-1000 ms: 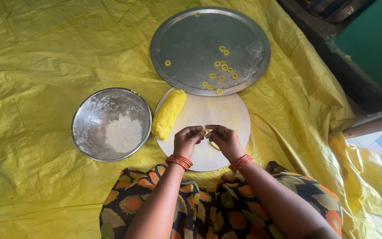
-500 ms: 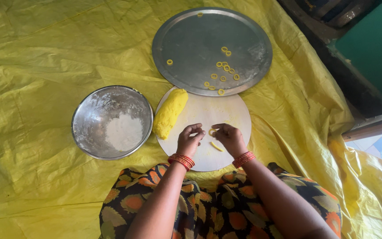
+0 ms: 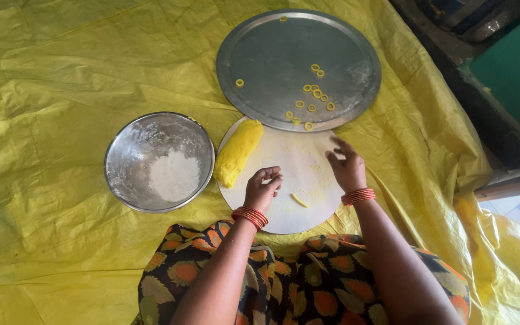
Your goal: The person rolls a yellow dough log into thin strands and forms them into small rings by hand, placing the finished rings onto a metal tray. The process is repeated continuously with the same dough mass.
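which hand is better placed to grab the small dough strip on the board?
Probably the left hand: it hovers curled just left of the small dough strip on the white board. The right hand is lifted farther off, toward the steel plate.

A single head-worn camera looked steeply down from above the seated person's lap, close over the round white board [image 3: 299, 159]. It faced forward across the yellow sheet [image 3: 61, 78], taking in the steel tray [image 3: 272, 54] beyond and forearms entering from the bottom edge.
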